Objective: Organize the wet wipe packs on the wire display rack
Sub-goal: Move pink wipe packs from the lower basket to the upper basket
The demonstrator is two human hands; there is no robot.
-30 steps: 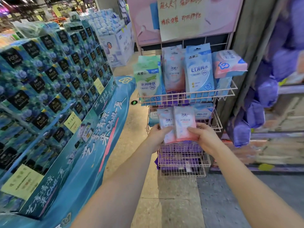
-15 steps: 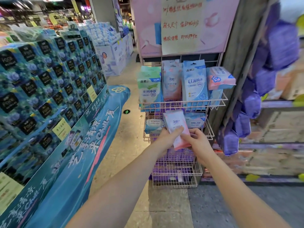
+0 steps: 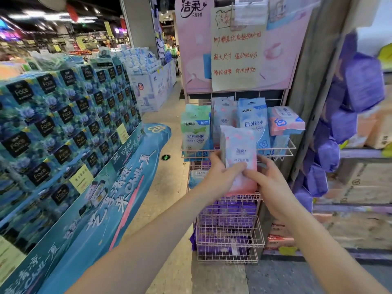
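A pink wire display rack (image 3: 277,147) stands ahead with several basket tiers. Both hands hold a stack of pink-and-blue wet wipe packs (image 3: 238,145) upright in front of its top basket. My left hand (image 3: 220,174) grips the stack's left edge, thumb across the front. My right hand (image 3: 268,183) pinches the lower right part. The top basket holds a green pack (image 3: 195,132), a pink pack (image 3: 221,115), a blue EDI pack (image 3: 253,119) and a tilted pink bundle (image 3: 284,120). A blue pack (image 3: 196,177) lies in the tier below.
Purple packs (image 3: 227,211) fill the lower baskets. A large stacked display of teal tissue boxes (image 3: 63,124) borders the aisle on the left. Purple bags (image 3: 350,107) hang at the right beside cardboard boxes (image 3: 364,181). A pink sign with a handwritten note (image 3: 237,56) tops the rack.
The two packs, held side by side a second ago, are now stacked together and raised from the second tier to the top basket. The view has moved closer and tilted up.
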